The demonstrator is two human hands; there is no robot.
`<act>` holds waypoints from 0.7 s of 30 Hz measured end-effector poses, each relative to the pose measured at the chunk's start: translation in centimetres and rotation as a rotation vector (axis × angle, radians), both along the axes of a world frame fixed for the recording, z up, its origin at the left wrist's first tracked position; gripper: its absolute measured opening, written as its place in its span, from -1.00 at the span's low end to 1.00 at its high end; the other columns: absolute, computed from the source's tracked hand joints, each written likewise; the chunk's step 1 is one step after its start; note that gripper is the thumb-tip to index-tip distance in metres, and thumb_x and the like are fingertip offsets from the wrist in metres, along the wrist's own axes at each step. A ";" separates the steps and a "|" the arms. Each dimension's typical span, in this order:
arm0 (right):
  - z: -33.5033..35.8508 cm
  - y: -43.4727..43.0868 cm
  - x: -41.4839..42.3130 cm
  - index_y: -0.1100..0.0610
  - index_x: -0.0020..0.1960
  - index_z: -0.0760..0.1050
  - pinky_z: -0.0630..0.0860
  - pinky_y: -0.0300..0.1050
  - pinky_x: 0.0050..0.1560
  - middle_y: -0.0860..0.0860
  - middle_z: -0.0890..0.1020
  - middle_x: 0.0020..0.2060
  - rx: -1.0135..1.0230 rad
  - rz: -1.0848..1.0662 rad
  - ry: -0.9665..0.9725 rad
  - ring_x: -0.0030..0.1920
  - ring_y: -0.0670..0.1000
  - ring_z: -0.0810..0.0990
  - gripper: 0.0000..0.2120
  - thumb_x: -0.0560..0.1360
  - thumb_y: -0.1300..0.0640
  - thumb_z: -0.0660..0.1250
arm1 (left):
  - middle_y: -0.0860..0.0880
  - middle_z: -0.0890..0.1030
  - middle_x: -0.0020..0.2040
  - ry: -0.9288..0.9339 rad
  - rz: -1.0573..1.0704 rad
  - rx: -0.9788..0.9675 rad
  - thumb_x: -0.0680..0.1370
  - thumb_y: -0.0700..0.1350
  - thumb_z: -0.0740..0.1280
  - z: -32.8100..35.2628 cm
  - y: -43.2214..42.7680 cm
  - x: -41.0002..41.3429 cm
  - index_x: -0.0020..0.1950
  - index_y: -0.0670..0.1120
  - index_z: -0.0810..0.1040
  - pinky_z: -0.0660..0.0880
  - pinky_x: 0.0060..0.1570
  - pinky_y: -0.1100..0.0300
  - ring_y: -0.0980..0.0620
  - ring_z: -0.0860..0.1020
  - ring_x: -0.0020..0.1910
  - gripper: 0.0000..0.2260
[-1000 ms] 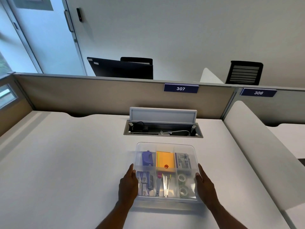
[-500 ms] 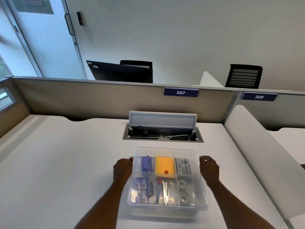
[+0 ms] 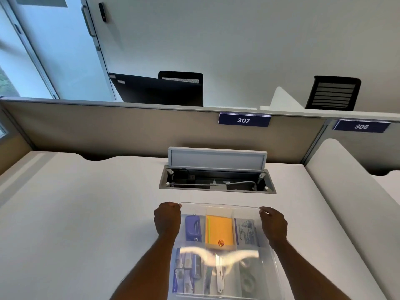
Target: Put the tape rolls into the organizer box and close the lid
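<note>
Both hands had slid from the box's sides to the far corners: left hand (image 3: 167,217) and right hand (image 3: 273,221) pinched the clear lid (image 3: 219,207) (far edge lifted) over the organizer box (image 3: 273,263); tape rolls (image 3: 246,280) already inside, so closing remained.

Office: numbered cubicle partitions (image 3: 151,131), chairs (image 3: 334,93)

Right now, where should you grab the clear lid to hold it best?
Grip the clear lid at its two far corners, one from each side, as the left hand and right hand do. It is wide, flat and thin, so pinching both edges probably keeps it level over the organizer box.
</note>
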State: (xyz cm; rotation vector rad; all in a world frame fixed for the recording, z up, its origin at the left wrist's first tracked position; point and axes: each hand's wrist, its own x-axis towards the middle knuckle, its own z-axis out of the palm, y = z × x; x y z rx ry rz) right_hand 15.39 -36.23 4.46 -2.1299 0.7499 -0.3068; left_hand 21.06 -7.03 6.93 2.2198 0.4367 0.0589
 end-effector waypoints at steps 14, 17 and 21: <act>1.4 -1.0 -0.1 0.17 0.05 0.64 0.47 -0.06 0.16 0.12 0.69 0.05 -0.043 0.126 0.079 0.10 0.15 0.62 -0.79 0.54 0.12 0.27 | -0.20 0.70 -0.13 -0.102 0.021 -0.102 0.60 -0.06 0.26 -1.5 -0.6 -1.1 -0.08 -0.26 0.64 0.55 -0.02 0.08 -0.20 0.67 -0.09 -0.71; 2.7 -0.9 0.3 0.10 0.25 0.51 0.41 -0.03 0.29 0.08 0.58 0.25 -0.276 0.272 0.257 0.27 0.12 0.51 -0.65 0.57 -0.06 0.20 | -0.20 0.51 0.34 0.004 -0.073 -0.067 0.63 0.04 0.16 -1.0 -1.1 -1.4 0.40 -0.20 0.38 0.39 0.33 -0.07 -0.21 0.47 0.33 -0.57; 5.3 1.9 2.2 0.13 0.49 0.15 0.30 0.06 0.42 0.13 0.33 0.45 -0.529 0.375 0.192 0.44 0.15 0.30 -0.37 0.56 -0.21 0.10 | -0.21 0.20 0.53 -0.233 -0.240 0.119 0.64 0.01 0.11 1.9 -2.1 -0.3 0.52 -0.23 0.10 0.22 0.46 0.00 -0.17 0.19 0.51 -0.47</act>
